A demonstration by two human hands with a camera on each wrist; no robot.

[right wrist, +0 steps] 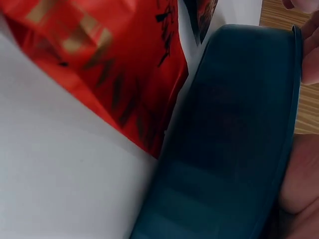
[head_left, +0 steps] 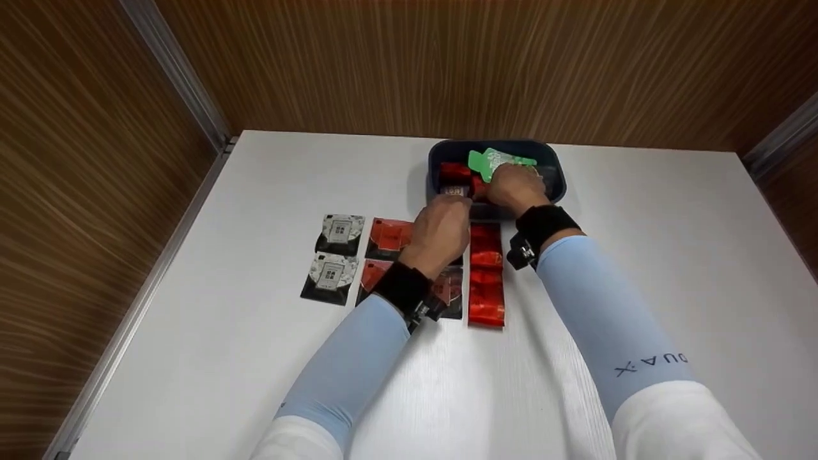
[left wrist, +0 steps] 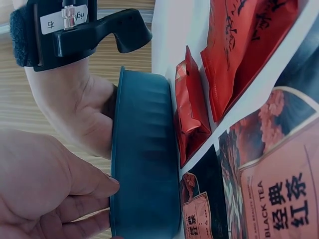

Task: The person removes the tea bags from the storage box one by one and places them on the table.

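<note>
Your right hand (head_left: 516,186) reaches down into the dark blue tub (head_left: 557,167), with a green sachet (head_left: 495,160) showing just past its knuckles; whether the fingers pinch that sachet or only lie against it you cannot tell from the head view, since the fingertips are hidden; your left hand (head_left: 442,229) rests at the tub's near rim, fingers fairly straight and touching the outer wall (left wrist: 144,159), holding nothing that shows. Red packets (head_left: 455,171) lie inside the tub, on its left side, just ahead of the left hand and beside the right; so the right hand is the nearer to the green sachet, the left to the red ones. On the white table (head_left: 255,358), the sorted packets lie toward you from the tub; the red strip (head_left: 486,275) runs lengthwise from the tub's near wall straight back toward you, between both wrists.
</note>
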